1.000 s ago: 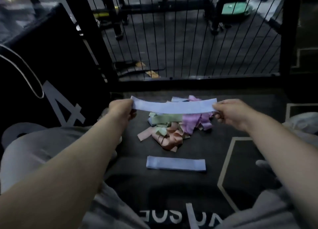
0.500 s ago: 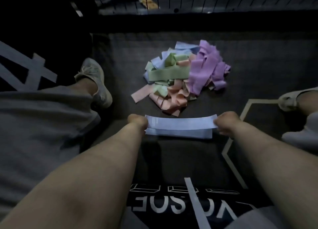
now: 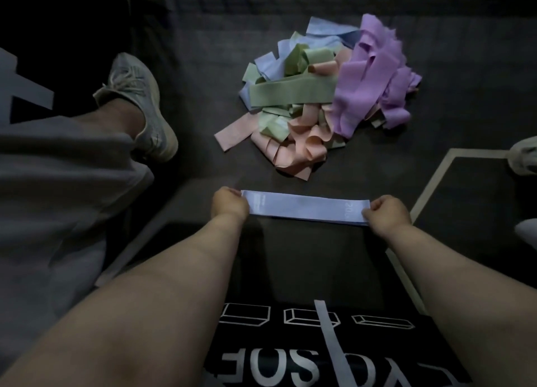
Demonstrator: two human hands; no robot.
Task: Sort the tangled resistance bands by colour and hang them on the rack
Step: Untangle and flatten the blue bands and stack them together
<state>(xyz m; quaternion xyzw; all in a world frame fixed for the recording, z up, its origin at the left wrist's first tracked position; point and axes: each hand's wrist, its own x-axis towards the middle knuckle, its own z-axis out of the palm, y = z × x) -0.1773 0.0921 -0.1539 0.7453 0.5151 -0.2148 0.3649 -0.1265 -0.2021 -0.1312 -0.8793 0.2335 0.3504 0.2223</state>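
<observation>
The left hand (image 3: 229, 202) and right hand (image 3: 386, 211) are each pinching an end of the blue resistance band (image 3: 305, 208), ideally keeping it taut and laying it flat, apart from the tangled pile (image 3: 319, 96).

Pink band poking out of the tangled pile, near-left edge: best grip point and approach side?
Set the grip on the free flat end of the pink band, its only uncovered part. Come from the near-left, along its length: the far end runs under the green bands. A pinch across the width, pulled outward, should probably slide it free.
</observation>
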